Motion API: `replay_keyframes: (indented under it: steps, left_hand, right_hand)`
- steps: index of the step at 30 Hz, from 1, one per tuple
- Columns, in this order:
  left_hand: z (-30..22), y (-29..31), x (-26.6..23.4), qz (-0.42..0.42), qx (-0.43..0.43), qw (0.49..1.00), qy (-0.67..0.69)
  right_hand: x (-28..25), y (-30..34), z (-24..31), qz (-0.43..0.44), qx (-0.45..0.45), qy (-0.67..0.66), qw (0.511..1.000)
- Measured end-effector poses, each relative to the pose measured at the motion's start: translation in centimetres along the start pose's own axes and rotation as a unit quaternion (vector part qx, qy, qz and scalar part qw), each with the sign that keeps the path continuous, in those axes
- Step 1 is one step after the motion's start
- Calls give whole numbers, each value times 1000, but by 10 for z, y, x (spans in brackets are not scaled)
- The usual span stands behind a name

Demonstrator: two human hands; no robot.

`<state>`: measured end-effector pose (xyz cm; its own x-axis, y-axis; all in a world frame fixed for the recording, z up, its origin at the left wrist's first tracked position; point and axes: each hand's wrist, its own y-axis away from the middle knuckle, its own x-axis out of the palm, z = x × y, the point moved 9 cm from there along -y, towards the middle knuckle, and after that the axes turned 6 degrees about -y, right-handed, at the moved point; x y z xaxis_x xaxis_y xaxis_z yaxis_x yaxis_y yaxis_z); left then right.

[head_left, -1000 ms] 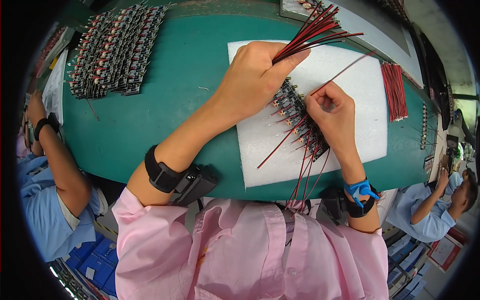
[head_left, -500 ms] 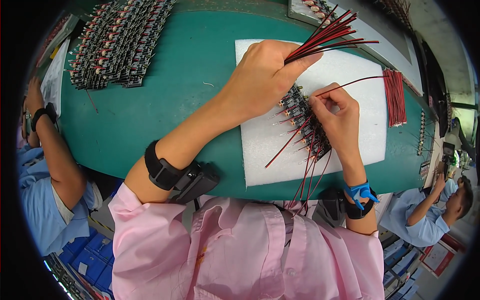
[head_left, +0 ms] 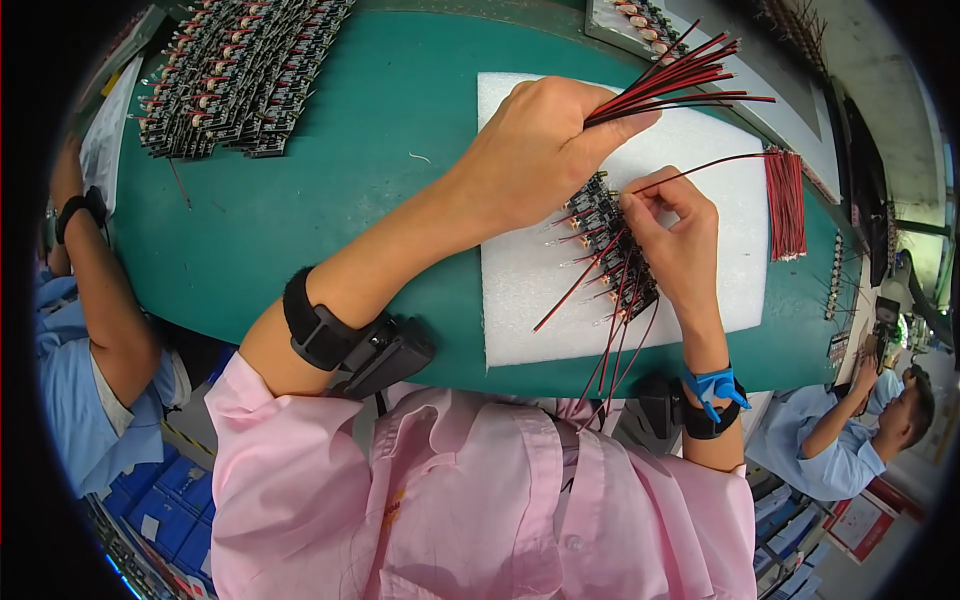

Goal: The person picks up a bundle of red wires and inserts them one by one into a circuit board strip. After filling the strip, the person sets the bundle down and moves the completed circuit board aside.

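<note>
My left hand is closed round a bundle of red and black wires, whose ends fan out to the upper right. Below it a strip of small black circuit boards lies on a white foam sheet. Several wires hang from the boards toward me. At the right edge of the strip, my right hand pinches a single dark wire between thumb and forefinger, near the upper boards. The wire's other end reaches out toward the right. My left palm hides the top of the strip.
A large pile of black circuit boards sits at the far left of the green table. Red wires lie in a stack at the foam's right edge. Co-workers in blue sit left and right.
The view has shifted slightly. Both hands keep nearly the same pose, with the left still round the wire bundle and the right still pinching the wire at the boards.
</note>
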<state>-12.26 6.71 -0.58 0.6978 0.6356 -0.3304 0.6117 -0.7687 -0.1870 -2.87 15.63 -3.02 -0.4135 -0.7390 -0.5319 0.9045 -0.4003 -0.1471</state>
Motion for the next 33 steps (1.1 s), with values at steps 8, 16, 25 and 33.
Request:
replay_keyframes:
  steps: [8,16,25,33]
  left_hand:
    - [0,1,4,0,19,1000,22]
    - [-2,0,4,2,34,999,5]
    - [-4,1,3,1,37,999,9]
    - [-5,1,2,-9,73,995,-68]
  right_hand:
    - [1,-2,-1,20,13,2,1000]
    - [4,-1,20,16,-71,90,993]
    - [3,2,25,0,-99,110,989]
    - [5,2,27,3,-128,135,983]
